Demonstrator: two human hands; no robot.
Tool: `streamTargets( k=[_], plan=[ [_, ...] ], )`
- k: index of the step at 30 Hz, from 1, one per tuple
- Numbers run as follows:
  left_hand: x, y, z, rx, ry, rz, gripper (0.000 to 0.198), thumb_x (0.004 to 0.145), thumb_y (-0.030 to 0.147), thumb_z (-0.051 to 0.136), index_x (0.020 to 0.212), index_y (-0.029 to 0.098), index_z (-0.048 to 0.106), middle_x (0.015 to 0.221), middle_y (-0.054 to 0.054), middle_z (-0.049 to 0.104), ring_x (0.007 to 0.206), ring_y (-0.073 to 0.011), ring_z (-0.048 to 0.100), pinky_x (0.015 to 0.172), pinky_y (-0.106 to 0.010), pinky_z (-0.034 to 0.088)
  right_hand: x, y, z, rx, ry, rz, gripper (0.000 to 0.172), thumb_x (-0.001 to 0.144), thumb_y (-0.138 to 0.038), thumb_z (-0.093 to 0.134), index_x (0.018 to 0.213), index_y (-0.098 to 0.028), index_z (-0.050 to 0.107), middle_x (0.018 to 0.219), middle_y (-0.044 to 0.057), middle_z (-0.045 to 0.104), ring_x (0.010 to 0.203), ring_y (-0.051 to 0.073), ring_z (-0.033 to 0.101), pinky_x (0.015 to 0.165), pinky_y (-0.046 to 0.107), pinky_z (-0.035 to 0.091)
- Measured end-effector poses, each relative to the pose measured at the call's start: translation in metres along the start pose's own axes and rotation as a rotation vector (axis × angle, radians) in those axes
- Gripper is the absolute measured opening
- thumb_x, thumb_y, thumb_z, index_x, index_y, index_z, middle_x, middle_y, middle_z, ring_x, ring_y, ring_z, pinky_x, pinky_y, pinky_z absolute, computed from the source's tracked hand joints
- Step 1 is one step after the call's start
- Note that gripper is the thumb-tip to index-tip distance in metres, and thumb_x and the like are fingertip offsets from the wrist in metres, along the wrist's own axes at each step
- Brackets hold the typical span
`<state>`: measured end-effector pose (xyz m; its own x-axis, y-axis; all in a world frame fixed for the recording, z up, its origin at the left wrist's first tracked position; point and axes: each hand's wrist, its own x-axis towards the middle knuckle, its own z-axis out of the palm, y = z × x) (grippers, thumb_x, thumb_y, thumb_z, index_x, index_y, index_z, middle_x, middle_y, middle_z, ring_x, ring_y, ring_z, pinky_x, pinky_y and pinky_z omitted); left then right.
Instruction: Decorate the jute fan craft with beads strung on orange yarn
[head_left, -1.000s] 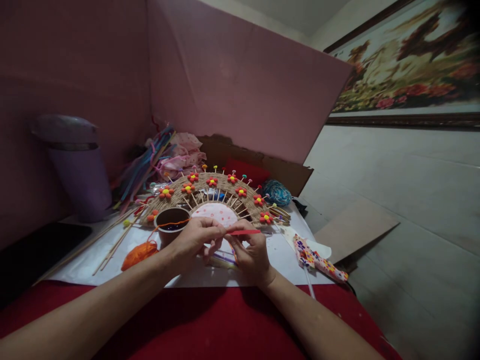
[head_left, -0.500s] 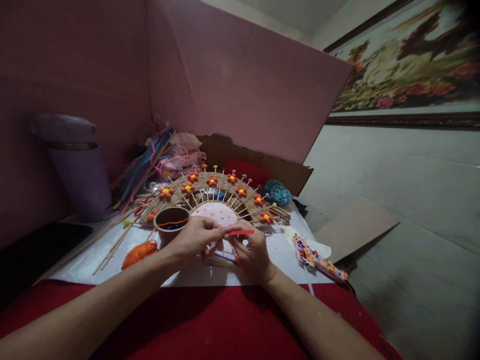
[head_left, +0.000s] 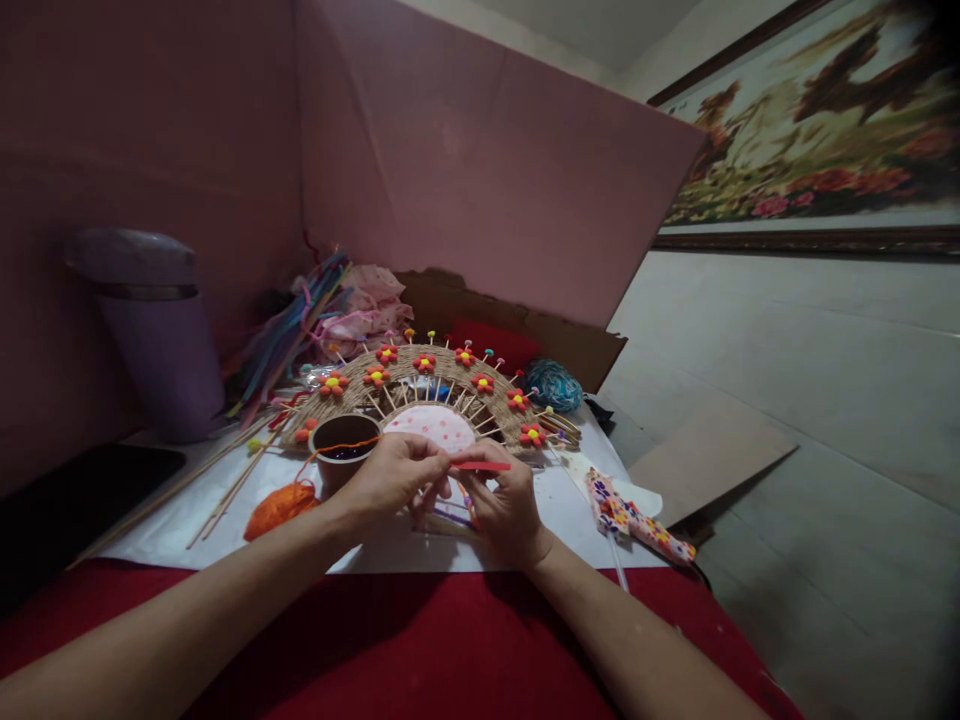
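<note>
My left hand (head_left: pixel 394 478) and my right hand (head_left: pixel 501 505) meet over the white sheet (head_left: pixel 187 520), both pinching a thin red strip (head_left: pixel 484 466) that pokes out to the right between the fingertips. Just behind them lies a half-round fan of twine (head_left: pixel 420 385) woven over wooden sticks, dotted with red and yellow flowers, with a pink spotted centre (head_left: pixel 439 425). A small brown cup (head_left: pixel 341 440) stands by my left hand, an orange thread running from it to an orange yarn ball (head_left: pixel 277 508).
A lilac lidded bin (head_left: pixel 157 330) stands at the left. Coloured strips and pink cloth (head_left: pixel 330 310) pile up behind the fan. A blue yarn ball (head_left: pixel 553 385) and a patterned glue gun (head_left: pixel 634 522) lie right. Loose wooden sticks (head_left: pixel 225 485) lie left. Cardboard walls enclose the back.
The red strip sticks out a little less to the right than a second ago. Both hands have stayed in nearly the same place, fingers working slightly.
</note>
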<state>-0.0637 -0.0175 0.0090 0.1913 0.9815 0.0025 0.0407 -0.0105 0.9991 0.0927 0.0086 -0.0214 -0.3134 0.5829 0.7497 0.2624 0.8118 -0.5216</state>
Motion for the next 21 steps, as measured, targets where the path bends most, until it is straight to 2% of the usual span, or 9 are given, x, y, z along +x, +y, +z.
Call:
streamTargets(
  k=[10,21],
  plan=[
    [-0.0004,0.0010,0.0036,-0.043,0.065,0.024,0.020,0.073,0.030,0.061,0.062,0.013,0.056,0.055,-0.001,0.061,0.031,-0.0068,0.046,0.031,-0.019,0.037,-0.0006,-0.0074,-0.0020,-0.038,0.020,0.032,0.008,0.085,-0.020,0.054,0.084,-0.018,0.061,0.076,0.003,0.060,0.064,0.014,0.055,0.058,0.026,0.045],
    [-0.0014,-0.0015,0.0074,0.022,0.085,0.074,0.018,0.074,0.029,0.060,0.064,0.015,0.055,0.038,0.005,0.050,0.027,-0.0075,0.042,0.028,-0.017,0.033,-0.0013,-0.0105,0.0004,-0.039,0.010,0.070,0.015,0.087,-0.022,0.051,0.073,-0.018,0.056,0.067,0.001,0.056,0.062,0.014,0.052,0.058,0.026,0.041]
  ],
)
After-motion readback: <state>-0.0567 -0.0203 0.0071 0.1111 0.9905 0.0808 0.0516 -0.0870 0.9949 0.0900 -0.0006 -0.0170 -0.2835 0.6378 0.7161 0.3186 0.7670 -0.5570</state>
